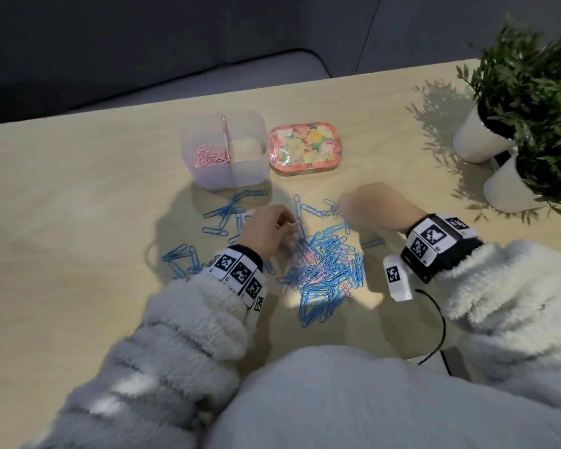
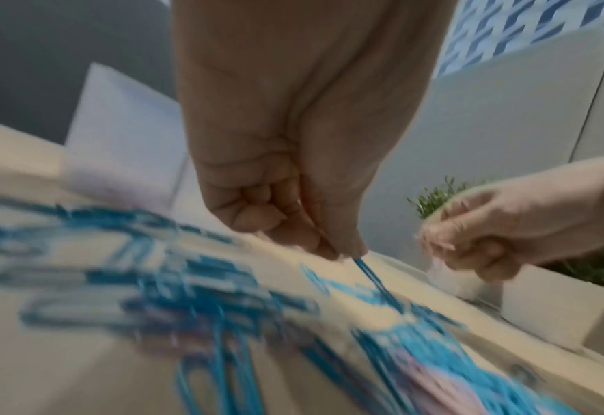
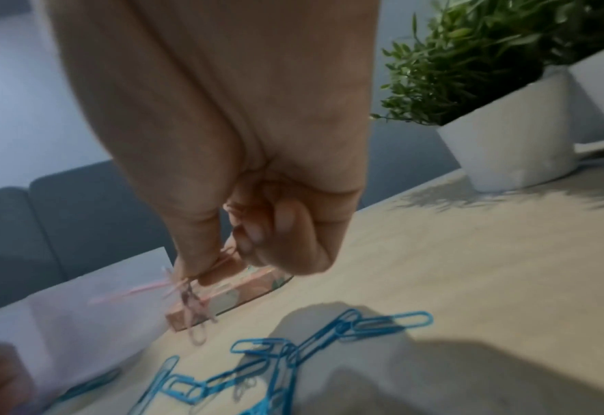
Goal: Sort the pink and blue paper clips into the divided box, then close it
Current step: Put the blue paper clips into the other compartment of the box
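The translucent divided box (image 1: 250,175) stands open at the back of the table, with pink clips (image 1: 209,157) in its left compartment; the right one looks empty. Its floral lid (image 1: 305,147) lies beside it on the right. A mixed pile of blue and pink clips (image 1: 324,270) lies between my hands. My left hand (image 1: 289,222) pinches a blue clip (image 2: 368,271) at the pile's far edge. My right hand (image 1: 345,205), blurred, is raised right of the pile. In the right wrist view its thumb and finger (image 3: 201,269) pinch a few dangling pink clips (image 3: 194,309).
Loose blue clips (image 1: 227,210) are scattered in front of the box and to the left (image 1: 182,257). Two plants in white pots (image 1: 480,140) stand at the right edge. A black cable (image 1: 434,335) runs off the near edge. A dark sofa lies beyond the table.
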The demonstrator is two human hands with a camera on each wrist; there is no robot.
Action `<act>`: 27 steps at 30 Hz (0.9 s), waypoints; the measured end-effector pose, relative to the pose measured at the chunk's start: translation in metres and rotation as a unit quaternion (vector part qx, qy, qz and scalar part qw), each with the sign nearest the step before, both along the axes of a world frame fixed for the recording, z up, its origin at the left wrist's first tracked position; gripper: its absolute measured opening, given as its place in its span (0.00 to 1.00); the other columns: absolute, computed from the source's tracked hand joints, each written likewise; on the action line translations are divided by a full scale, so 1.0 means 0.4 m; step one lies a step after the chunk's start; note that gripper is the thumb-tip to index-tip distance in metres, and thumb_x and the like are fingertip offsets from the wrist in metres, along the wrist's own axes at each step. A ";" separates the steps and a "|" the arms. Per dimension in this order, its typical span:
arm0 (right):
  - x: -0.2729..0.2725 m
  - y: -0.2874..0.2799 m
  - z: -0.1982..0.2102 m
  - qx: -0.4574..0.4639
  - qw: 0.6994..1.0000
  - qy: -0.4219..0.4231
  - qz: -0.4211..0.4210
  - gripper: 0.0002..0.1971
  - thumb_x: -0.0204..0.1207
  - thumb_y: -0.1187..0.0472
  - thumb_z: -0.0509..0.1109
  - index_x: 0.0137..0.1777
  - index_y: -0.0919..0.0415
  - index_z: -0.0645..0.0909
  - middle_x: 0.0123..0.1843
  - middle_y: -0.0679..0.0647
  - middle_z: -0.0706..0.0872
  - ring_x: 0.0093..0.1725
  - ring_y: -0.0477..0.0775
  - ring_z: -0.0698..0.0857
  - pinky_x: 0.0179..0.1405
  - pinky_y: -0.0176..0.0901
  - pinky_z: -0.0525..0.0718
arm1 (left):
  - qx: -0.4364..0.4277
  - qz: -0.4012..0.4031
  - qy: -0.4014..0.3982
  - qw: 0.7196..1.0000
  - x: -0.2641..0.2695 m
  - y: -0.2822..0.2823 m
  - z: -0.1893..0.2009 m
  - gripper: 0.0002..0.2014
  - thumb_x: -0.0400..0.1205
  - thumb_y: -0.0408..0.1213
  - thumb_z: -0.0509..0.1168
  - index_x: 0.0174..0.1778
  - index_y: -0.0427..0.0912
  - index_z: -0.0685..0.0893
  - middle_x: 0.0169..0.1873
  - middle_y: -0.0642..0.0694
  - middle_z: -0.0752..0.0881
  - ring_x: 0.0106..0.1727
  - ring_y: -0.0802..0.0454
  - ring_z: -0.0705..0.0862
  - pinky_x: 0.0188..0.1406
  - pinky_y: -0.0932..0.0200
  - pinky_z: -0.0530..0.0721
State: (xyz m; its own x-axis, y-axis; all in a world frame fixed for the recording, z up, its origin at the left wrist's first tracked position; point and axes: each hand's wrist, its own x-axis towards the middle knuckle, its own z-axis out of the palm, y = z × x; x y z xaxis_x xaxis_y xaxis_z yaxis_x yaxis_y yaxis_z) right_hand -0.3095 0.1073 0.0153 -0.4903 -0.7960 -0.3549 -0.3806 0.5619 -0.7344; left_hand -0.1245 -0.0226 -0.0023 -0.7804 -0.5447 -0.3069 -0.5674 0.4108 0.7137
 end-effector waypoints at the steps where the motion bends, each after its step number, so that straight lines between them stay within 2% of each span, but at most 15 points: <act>1: 0.002 -0.007 0.002 0.008 1.000 -0.015 0.003 0.15 0.77 0.66 0.67 0.29 0.57 0.72 0.19 0.41 0.74 0.16 0.33 0.71 0.20 0.21 0.69 | -0.006 -0.004 -0.002 1.000 0.011 -0.017 0.016 0.06 0.76 0.32 0.68 0.47 0.37 0.85 0.43 0.39 0.87 0.44 0.43 0.82 0.43 0.60 0.73; 3: 0.009 -0.018 0.010 0.020 0.998 -0.056 -0.002 0.16 0.79 0.64 0.65 0.29 0.58 0.70 0.14 0.43 0.70 0.12 0.38 0.68 0.14 0.22 0.65 | -0.025 -0.008 0.005 1.000 0.029 -0.055 0.051 0.07 0.78 0.32 0.66 0.48 0.35 0.86 0.44 0.39 0.88 0.45 0.45 0.82 0.44 0.61 0.72; 6: 0.019 -0.033 0.026 0.028 0.991 -0.131 -0.003 0.17 0.81 0.64 0.63 0.29 0.59 0.70 0.15 0.46 0.71 0.12 0.39 0.65 0.12 0.27 0.63 | -0.071 0.040 0.044 0.996 0.044 -0.122 0.115 0.08 0.80 0.34 0.63 0.50 0.36 0.85 0.43 0.44 0.85 0.43 0.50 0.79 0.45 0.59 0.75; 10: 0.032 -0.071 0.052 -0.006 0.969 -0.245 -0.003 0.17 0.80 0.68 0.61 0.30 0.57 0.80 0.16 0.48 0.78 0.13 0.42 0.69 0.15 0.29 0.64 | -0.111 0.162 0.101 0.975 0.049 -0.226 0.160 0.09 0.79 0.37 0.60 0.43 0.39 0.84 0.44 0.42 0.87 0.44 0.44 0.84 0.48 0.53 0.82; 13: 0.050 -0.126 0.086 -0.044 0.955 -0.291 -0.029 0.12 0.79 0.72 0.60 0.36 0.62 0.78 0.19 0.48 0.80 0.14 0.41 0.73 0.12 0.28 0.67 | -0.108 0.229 0.096 0.963 0.050 -0.297 0.150 0.09 0.78 0.39 0.59 0.42 0.43 0.85 0.45 0.42 0.89 0.48 0.41 0.85 0.51 0.50 0.82; 16: 0.075 -0.209 0.126 -0.047 0.953 -0.298 -0.032 0.08 0.79 0.71 0.61 0.47 0.64 0.81 0.31 0.53 0.85 0.18 0.39 0.78 0.14 0.26 0.74 | -0.136 0.210 0.050 0.967 0.056 -0.330 0.121 0.12 0.79 0.37 0.59 0.49 0.42 0.87 0.49 0.40 0.89 0.53 0.39 0.84 0.54 0.50 0.82; 19: 0.108 -0.308 0.159 -0.060 0.939 -0.336 -0.048 0.06 0.78 0.69 0.63 0.44 0.63 0.82 0.30 0.55 0.83 0.21 0.41 0.83 0.20 0.28 0.82 | -0.193 0.199 0.064 0.959 0.082 -0.318 0.100 0.13 0.79 0.33 0.57 0.53 0.41 0.85 0.53 0.40 0.88 0.57 0.38 0.80 0.60 0.48 0.77; 22: 0.154 -0.413 0.176 -0.077 0.922 -0.370 -0.080 0.06 0.79 0.70 0.62 0.42 0.67 0.79 0.34 0.59 0.81 0.22 0.44 0.85 0.27 0.34 0.87 | -0.246 0.196 0.113 0.943 0.131 -0.277 0.091 0.13 0.77 0.29 0.57 0.49 0.43 0.85 0.54 0.43 0.87 0.55 0.40 0.80 0.59 0.48 0.75; 25: 0.193 -0.494 0.171 -0.073 0.914 -0.389 -0.091 0.07 0.79 0.70 0.60 0.42 0.69 0.78 0.38 0.61 0.82 0.30 0.53 0.87 0.32 0.41 0.90 | -0.227 0.190 0.100 0.950 0.183 -0.207 0.062 0.12 0.77 0.30 0.58 0.48 0.43 0.85 0.51 0.42 0.85 0.54 0.41 0.78 0.57 0.52 0.71; 27: 0.219 -0.535 0.160 -0.060 0.915 -0.388 -0.093 0.09 0.81 0.67 0.58 0.42 0.66 0.78 0.38 0.58 0.82 0.34 0.52 0.85 0.29 0.40 0.89 | -0.213 0.166 0.072 0.960 0.219 -0.159 0.032 0.12 0.75 0.34 0.56 0.46 0.45 0.85 0.49 0.42 0.85 0.52 0.41 0.78 0.55 0.52 0.72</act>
State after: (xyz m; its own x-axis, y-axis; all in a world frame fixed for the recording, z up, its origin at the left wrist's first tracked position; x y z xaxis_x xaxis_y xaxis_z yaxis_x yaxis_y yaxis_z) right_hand -0.2218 -0.1065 0.0793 -0.2580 -0.7807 -0.5692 0.3756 0.4618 -0.8036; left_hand -0.0368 -0.0863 0.0107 -0.5601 -0.8228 0.0967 -0.6250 0.4963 0.6025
